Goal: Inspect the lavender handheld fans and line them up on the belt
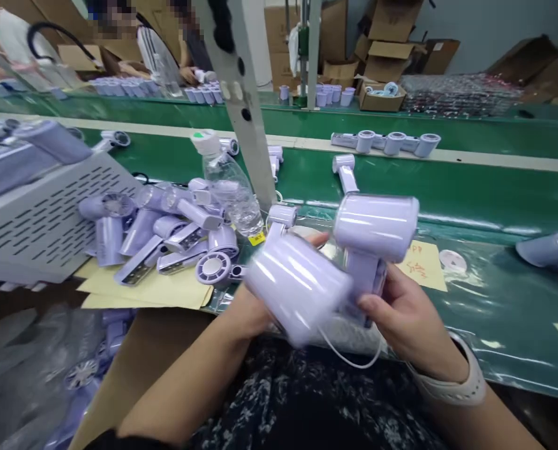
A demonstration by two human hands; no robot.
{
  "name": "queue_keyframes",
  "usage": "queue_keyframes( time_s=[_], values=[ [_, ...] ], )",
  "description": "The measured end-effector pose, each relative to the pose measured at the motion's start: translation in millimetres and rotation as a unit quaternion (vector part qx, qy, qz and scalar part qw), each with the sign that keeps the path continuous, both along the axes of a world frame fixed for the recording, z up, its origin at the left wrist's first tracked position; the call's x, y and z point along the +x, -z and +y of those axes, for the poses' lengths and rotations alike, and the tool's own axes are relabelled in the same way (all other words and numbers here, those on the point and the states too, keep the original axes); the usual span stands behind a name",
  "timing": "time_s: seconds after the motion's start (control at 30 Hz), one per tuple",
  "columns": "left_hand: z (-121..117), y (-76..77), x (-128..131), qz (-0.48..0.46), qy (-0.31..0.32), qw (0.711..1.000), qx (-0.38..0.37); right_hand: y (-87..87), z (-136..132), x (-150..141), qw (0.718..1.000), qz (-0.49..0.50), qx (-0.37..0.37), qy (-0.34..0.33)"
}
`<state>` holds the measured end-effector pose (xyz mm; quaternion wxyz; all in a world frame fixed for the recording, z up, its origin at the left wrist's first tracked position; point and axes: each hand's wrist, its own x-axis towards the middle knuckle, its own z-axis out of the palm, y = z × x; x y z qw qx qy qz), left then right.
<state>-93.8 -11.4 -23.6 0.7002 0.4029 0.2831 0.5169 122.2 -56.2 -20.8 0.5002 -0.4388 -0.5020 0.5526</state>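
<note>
In my right hand [401, 306] is a lavender handheld fan [376, 225], gripped by its handle with the head upright above my fingers. Nearer to me, my left hand [251, 311] is closed on a second lavender handheld fan [300, 281], slightly blurred and tilted. Its head hides most of my left fingers; one finger shows past its far edge. The two fans overlap in view, and I cannot tell whether they touch. A thin white cord [354, 364] loops below them. Just beyond the left fan lies a smaller lavender fan [283, 216].
Left of my hands, several lavender fans [185, 212] lie piled beside a slotted grey basket [49, 219]. A clear plastic bottle [232, 187] leans near a metal post [241, 94]. Fans sit on the green conveyor [495, 194]. Co-workers [157, 44] and cardboard boxes [391, 37] stand beyond.
</note>
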Motion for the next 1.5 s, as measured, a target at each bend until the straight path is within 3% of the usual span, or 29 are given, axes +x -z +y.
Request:
queue_keyframes(
  time_s=[0.1, 0.17, 0.3, 0.4, 0.53, 0.8, 1.0, 1.5],
  values=[
    [1.0, 10.9, 0.2, -0.032, -0.024, 0.999, -0.033, 4.2, -1.8, 4.3, 0.997, 0.012, -0.023, 0.068],
    [-3.7, 10.0, 3.3, -0.066, -0.015, 0.996, -0.053, 5.8, -4.9, 7.6, 0.996, 0.033, -0.019, 0.075],
    [-18.7, 2.5, 14.3, -0.081, 0.083, 0.993, -0.027, 3.4, -12.9, 10.0, 0.996, 0.075, 0.0, 0.053],
    [-23.2, 2.6, 24.3, -0.063, 0.151, 0.987, 0.0, 3.2, -16.5, 11.3, 0.995, 0.093, -0.024, 0.033],
    [-22.4, 5.7, 33.2, -0.037, 0.116, 0.992, -0.013, 7.0, -16.8, 12.4, 0.988, 0.136, -0.059, 0.049],
    [-25.1, 8.3, 25.4, -0.065, 0.147, 0.987, -0.023, 4.0, -13.7, 5.9, 0.978, 0.167, -0.12, 0.039],
    [-21.8, 9.6, 24.4, -0.04, 0.106, 0.993, -0.032, 2.1, -13.8, 1.0, 0.978, 0.169, -0.118, 0.034],
    [-18.5, 16.1, 25.3, -0.046, 0.067, 0.995, -0.05, 19.0, -16.4, -2.0, 0.985, 0.146, -0.079, 0.054]
  ],
)
